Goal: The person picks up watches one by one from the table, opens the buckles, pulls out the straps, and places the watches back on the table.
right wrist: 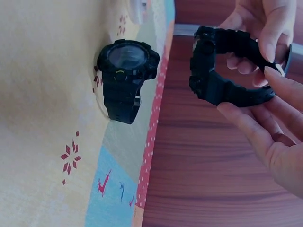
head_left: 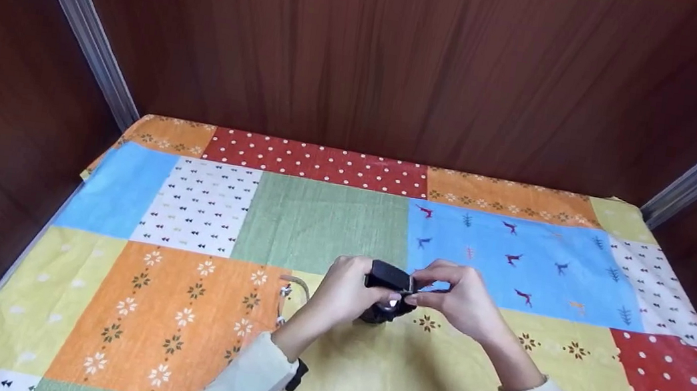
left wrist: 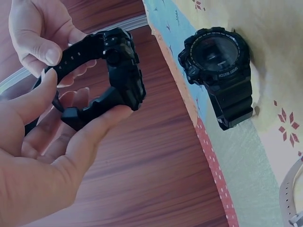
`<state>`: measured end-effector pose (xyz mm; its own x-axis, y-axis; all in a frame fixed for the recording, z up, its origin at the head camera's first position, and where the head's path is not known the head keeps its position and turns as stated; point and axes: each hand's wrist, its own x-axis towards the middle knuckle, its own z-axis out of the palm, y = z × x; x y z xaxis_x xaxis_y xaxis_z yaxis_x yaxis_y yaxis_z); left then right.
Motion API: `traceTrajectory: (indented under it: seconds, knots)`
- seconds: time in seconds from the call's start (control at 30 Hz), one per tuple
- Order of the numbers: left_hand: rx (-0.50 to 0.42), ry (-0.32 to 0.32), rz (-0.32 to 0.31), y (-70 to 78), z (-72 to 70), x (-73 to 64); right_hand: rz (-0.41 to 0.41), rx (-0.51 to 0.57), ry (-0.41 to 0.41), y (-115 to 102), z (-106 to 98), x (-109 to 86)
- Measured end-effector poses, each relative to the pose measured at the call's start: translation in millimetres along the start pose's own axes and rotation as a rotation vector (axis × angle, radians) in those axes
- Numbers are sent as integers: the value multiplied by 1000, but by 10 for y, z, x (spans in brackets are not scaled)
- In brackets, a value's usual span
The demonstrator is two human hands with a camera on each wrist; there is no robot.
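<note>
A black digital wristwatch (left wrist: 124,71) is held up off the cloth, its strap bent into a loop. My left hand (head_left: 342,292) grips it by the case and one side of the strap. With thumb and fingers, my right hand (head_left: 461,302) pinches the strap's end near the buckle (right wrist: 279,70). Both hands meet at the strap ends, so the fastening is partly hidden by fingers. Below them, a second black sport watch (left wrist: 215,54) sits on the cloth with its dial up; in the head view it is mostly covered.
A patchwork-print cloth (head_left: 324,226) covers the table. Left of the hands lies a thin beige strap with metal parts (head_left: 298,283), also partly visible in the left wrist view. Brown wood-grain panels (head_left: 367,56) stand behind and at both sides.
</note>
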<state>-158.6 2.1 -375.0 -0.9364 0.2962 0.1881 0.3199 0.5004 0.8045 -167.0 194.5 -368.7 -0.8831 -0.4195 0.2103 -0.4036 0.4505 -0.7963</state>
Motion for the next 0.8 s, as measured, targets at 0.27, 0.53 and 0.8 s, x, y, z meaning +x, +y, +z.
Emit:
traceTrajectory:
  seconds: [0.27, 0.53, 0.8]
  knots:
    - [-31, 31, 22, -15, 8, -10, 2, 26, 27, 5, -14, -9]
    - [-108, 37, 52, -44, -3, -23, 24, 148, 37, 16, -35, -11]
    - [-138, 38, 117, -74, -30, -34, 57, 193, 42, 69, -37, -9]
